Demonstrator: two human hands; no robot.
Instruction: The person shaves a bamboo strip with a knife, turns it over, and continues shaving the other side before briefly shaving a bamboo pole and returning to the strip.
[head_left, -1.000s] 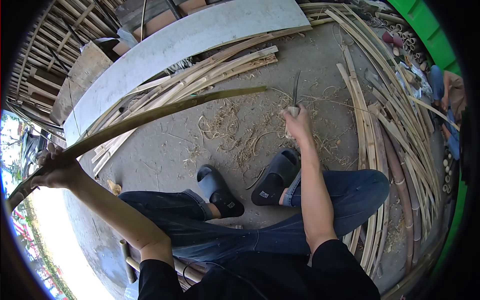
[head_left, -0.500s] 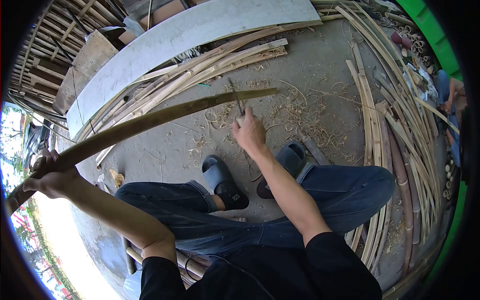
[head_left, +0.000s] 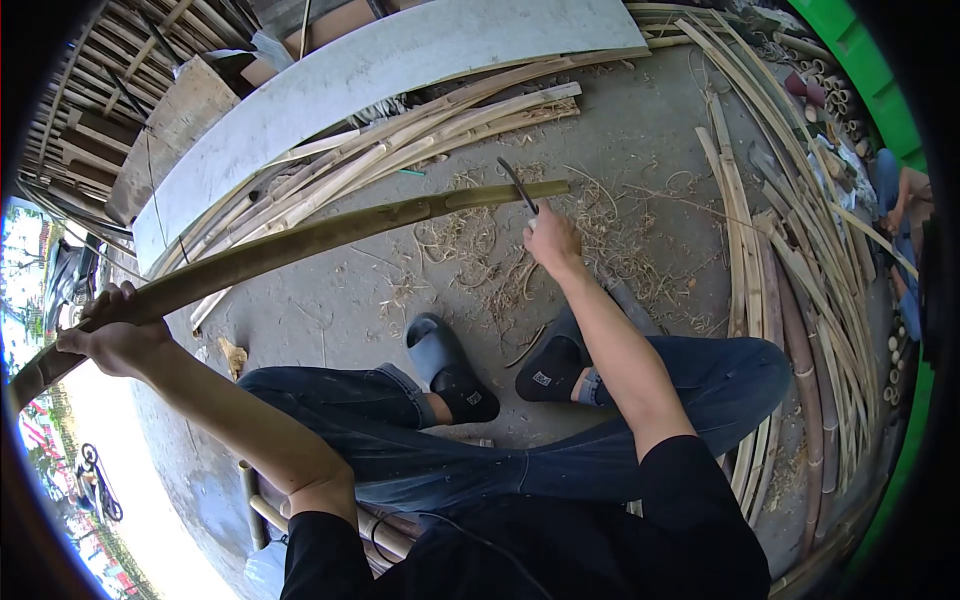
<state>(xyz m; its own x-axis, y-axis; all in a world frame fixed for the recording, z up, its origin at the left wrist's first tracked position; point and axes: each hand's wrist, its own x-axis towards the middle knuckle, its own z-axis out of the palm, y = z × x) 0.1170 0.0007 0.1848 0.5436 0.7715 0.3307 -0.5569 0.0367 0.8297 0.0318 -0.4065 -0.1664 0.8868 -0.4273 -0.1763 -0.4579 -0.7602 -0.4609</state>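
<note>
A long split bamboo strip point(head_left: 300, 238) slants from the lower left to the upper middle, its inner side facing up. Near its left end my left hand point(head_left: 122, 335) is closed around it. My right hand point(head_left: 553, 240) grips a knife point(head_left: 517, 184) by its pale handle, and the dark blade crosses the strip close to its far right end. Whether the blade touches the strip cannot be told. Curled shavings point(head_left: 480, 240) lie on the ground below.
Split bamboo point(head_left: 400, 140) lies beside a long pale board point(head_left: 350, 80). More strips point(head_left: 740, 200) are piled on the right. Sandals point(head_left: 437, 345) are on my feet. Another person's arm point(head_left: 912, 190) shows at the far right. A bicycle point(head_left: 95, 483) stands outside, lower left.
My right hand and the knife have moved right toward the strip's tip. The strip and my left hand have shifted slightly. My right foot has moved a little.
</note>
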